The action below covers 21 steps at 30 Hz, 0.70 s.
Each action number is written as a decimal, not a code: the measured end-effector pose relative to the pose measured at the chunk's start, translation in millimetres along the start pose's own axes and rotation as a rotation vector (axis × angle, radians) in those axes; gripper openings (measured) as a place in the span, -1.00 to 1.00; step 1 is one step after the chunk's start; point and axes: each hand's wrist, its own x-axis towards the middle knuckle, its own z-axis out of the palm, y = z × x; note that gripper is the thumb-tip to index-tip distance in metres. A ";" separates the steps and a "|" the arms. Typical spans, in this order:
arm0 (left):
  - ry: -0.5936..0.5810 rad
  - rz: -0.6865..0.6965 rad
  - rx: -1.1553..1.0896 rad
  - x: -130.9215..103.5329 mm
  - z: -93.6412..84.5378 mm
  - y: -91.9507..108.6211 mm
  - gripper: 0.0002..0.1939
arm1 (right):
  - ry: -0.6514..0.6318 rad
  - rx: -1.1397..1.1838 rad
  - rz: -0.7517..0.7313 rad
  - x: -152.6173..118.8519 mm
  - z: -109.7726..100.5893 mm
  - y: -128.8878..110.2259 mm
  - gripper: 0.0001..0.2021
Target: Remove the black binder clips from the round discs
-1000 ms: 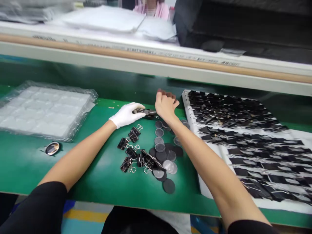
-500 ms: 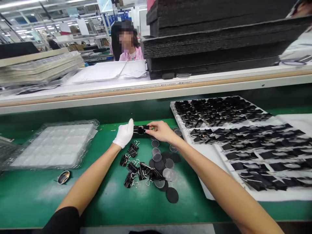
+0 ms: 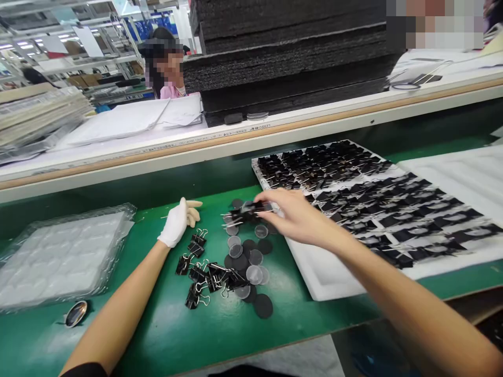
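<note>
From the head camera, I see my right hand pinching some black binder clips between thumb and fingers, over the bench, left of the white tray. They're blurred, so I can't tell how they're joined. My gloved left hand looks loosely open and holds nothing I can see; it is just above the loose clips.

By my reading, much is done: row upon row of black clip pieces already lies on the tray. What's left seems to be the held clips, that small loose heap, and the scattered black discs and clear discs beside it.

For writing, the shelf edge carries small print; I think one word is "LESSO", but the rest is too small for me. I can't make out any label on the clips or tray.
</note>
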 end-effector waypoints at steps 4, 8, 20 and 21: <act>-0.050 0.017 0.038 -2.4 3.6 4.4 -0.23 | 0.011 -0.049 -0.032 -53.6 -43.2 59.1 -0.70; -0.051 0.012 0.058 -2.2 6.1 6.5 -0.27 | 0.043 -0.178 0.053 -84.0 -45.7 105.5 -0.69; -0.052 0.024 0.104 -3.6 8.7 13.0 -0.25 | -0.012 -0.474 0.099 -91.1 -35.6 124.9 -0.77; -0.053 0.026 0.112 -3.5 8.7 12.8 -0.26 | -0.009 -0.490 0.097 -91.5 -35.3 125.0 -0.77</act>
